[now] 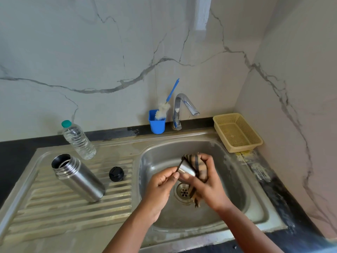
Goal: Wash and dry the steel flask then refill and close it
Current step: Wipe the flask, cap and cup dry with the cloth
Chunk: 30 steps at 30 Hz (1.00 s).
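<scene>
Both hands meet over the sink [251, 181] at lower centre: the left hand [160, 187] pinches the rim of a small steel cup [186, 169], seemingly the flask's cap though the view is tight, while the right hand [206, 181] curls round it through a striped cloth [196, 162]. To dry it well, I would turn the cup against the cloth and push a fold inside, holding the rim firmly since wet steel slips. Left of the basin on the ribbed drainboard [73, 209] the steel flask [80, 178] stands open, its black stopper [116, 173] just beside it and the water bottle [78, 140] behind.
</scene>
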### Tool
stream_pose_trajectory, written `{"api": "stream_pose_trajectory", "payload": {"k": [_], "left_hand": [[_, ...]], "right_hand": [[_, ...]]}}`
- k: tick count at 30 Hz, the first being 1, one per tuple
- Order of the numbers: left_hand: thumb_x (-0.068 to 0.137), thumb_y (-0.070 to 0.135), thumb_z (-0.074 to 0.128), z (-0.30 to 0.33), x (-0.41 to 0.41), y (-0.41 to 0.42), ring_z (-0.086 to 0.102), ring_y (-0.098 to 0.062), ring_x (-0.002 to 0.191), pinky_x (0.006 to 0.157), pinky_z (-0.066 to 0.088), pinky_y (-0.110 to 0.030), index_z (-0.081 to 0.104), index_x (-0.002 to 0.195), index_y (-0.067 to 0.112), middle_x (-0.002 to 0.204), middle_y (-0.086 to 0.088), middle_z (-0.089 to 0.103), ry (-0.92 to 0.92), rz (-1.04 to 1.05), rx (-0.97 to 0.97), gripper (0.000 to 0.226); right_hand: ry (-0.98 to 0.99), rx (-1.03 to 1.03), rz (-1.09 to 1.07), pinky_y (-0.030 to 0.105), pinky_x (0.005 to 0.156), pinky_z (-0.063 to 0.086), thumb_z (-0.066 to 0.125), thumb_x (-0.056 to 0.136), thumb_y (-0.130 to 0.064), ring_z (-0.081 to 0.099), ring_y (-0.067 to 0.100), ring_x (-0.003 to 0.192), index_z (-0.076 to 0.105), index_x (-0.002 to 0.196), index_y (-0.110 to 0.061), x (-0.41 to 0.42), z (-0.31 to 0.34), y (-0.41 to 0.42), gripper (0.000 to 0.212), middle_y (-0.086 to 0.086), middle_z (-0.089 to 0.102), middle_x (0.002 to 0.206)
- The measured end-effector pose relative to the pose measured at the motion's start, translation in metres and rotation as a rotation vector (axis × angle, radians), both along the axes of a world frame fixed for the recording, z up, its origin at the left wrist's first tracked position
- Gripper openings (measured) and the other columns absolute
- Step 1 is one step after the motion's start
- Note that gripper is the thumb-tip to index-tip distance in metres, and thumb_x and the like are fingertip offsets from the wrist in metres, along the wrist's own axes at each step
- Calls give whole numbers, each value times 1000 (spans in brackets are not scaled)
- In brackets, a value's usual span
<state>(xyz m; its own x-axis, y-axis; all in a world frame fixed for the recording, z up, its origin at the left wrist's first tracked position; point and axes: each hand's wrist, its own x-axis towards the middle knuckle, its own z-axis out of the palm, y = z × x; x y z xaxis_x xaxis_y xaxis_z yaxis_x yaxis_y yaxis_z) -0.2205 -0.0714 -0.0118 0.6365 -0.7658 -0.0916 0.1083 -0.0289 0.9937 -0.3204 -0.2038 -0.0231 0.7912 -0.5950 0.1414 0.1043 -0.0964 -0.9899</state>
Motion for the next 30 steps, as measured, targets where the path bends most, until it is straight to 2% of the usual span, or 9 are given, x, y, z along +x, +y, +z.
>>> {"api": "stream_pose_trajectory", "payload": {"k": [3,6,9,12,14,19,23,25,30], "left_hand": [[103,11,50,-7,-6,-1,66,-13,111,98,46,-20,71,116,11,110,-3,74,-246,-28,-24,25],[100,13,49,-27,-3,-2,60,-8,119,100,49,-24,66,127,16,124,3,68,-710,-28,-12,33],[91,8,42,-35,-2,0,61,-15,113,96,52,-28,68,118,10,113,-3,69,-1135,-36,67,37],[87,5,38,-42,-1,1,61,-20,110,99,52,-34,72,109,8,100,-2,70,-1472,-86,186,41],[87,5,37,-45,0,1,62,-21,111,97,53,-35,73,109,9,99,-2,70,-1502,-114,219,42],[94,13,46,-37,-12,-7,59,-10,107,89,52,-22,59,121,22,113,7,61,-987,-47,34,32],[87,8,43,-39,-6,-9,58,-16,105,88,56,-27,63,120,14,106,0,65,-1289,-129,133,39],[84,4,45,-44,1,-9,59,-17,101,97,53,-32,67,114,12,100,0,66,-1427,-174,166,39],[83,-4,67,-56,25,3,41,-9,120,92,54,-29,69,114,16,117,0,62,-1276,-245,337,37]], "right_hand": [[-39,470,-2,45,83,55,81,74,-30,66,27,93,53,116,-13,0,-1,3,53,17,68,106],[-25,834,34,54,96,51,77,82,-33,57,45,104,53,125,0,1,-14,8,59,34,58,119],[9,903,-5,58,104,40,77,84,-33,50,50,105,55,126,2,1,-17,13,59,38,55,125],[69,850,-139,48,89,53,69,88,-12,66,40,99,55,124,0,-1,-18,8,41,28,65,117],[73,845,-154,48,90,55,64,90,-9,69,35,99,53,125,0,-3,-20,8,38,25,68,113],[-12,996,-47,44,82,56,56,94,-34,66,38,97,62,121,4,-7,-17,13,48,29,65,110],[59,1051,-31,56,106,43,59,96,-39,59,43,118,58,129,4,-10,-25,14,54,31,61,124],[91,943,-161,56,97,50,65,93,-26,64,42,110,57,126,-1,-9,-31,14,42,28,66,118],[183,550,-471,55,88,56,74,86,-21,69,35,97,58,106,-28,-10,-41,6,27,17,70,107]]}}
